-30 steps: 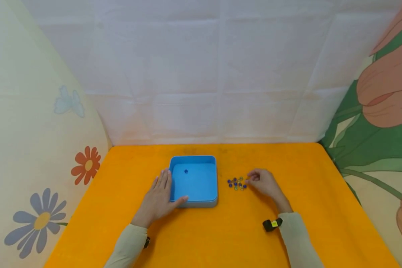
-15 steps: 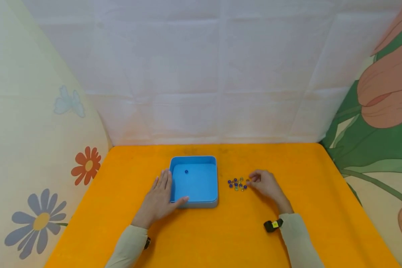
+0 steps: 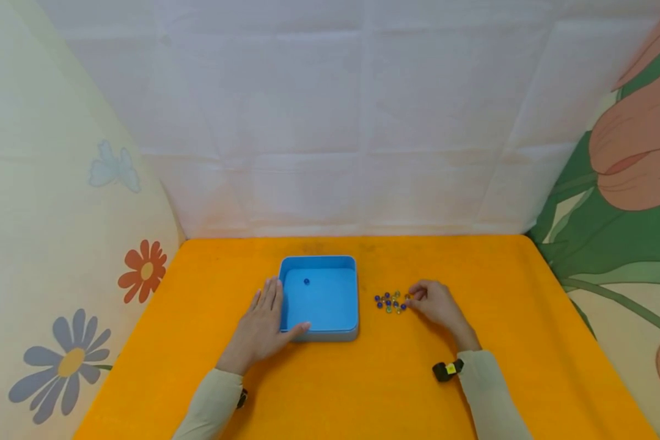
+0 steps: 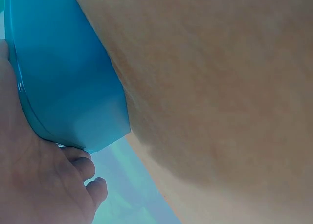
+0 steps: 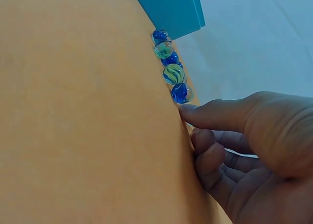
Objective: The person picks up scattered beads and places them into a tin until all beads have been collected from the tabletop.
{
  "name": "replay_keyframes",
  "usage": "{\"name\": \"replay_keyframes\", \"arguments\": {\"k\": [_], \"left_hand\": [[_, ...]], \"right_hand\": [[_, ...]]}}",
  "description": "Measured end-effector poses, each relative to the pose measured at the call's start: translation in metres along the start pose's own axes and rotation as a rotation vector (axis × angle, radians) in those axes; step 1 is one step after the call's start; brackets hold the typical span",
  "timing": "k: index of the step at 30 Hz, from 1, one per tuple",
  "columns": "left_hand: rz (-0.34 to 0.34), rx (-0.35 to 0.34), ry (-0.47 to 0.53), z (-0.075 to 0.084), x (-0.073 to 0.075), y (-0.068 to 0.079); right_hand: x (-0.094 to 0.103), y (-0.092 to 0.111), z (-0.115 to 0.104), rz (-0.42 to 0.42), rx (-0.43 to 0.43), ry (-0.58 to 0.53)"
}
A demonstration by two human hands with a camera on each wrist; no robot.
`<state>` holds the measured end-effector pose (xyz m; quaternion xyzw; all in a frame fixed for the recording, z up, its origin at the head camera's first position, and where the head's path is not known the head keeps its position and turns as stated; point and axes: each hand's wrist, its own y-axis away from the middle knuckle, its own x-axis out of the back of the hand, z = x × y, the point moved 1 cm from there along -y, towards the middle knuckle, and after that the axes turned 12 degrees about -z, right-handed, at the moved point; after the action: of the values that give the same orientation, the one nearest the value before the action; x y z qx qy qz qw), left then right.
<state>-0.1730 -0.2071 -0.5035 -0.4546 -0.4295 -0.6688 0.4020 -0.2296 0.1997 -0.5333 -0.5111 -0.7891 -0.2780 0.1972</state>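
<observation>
Flat against the left side of a blue square box (image 3: 348,335) lies my left hand (image 3: 258,330); its fingers are straight along the outer wall and the thumb is over the near rim. A single dark blue marble (image 3: 307,282) sits inside. To the right of the box is a cluster of glass marbles (image 3: 388,303), some blue and some clear with green or yellow swirls. My right hand (image 3: 434,305) is at the cluster's right edge, thumb and forefinger about one small marble (image 3: 407,297). In the right wrist view this marble is mostly hidden behind the fingertips, the other fingers curled.
An orange cloth (image 3: 330,391) covers the table, and a white sheet (image 3: 308,122) hangs behind it. Flower-printed cloths flank both sides. Both wrists wear a dark strap.
The small marble at my right fingertips has come into clearer sight as those fingers shifted slightly. My left hand and the box have stayed put.
</observation>
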Motion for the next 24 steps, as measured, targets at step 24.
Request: {"name": "replay_keyframes", "arguments": {"k": [24], "left_hand": [[0.005, -0.003, -0.009, 0.0004, -0.0008, 0.0001]], "right_hand": [[-0.0003, 0.0019, -0.002, -0.001, -0.033, -0.023]]}}
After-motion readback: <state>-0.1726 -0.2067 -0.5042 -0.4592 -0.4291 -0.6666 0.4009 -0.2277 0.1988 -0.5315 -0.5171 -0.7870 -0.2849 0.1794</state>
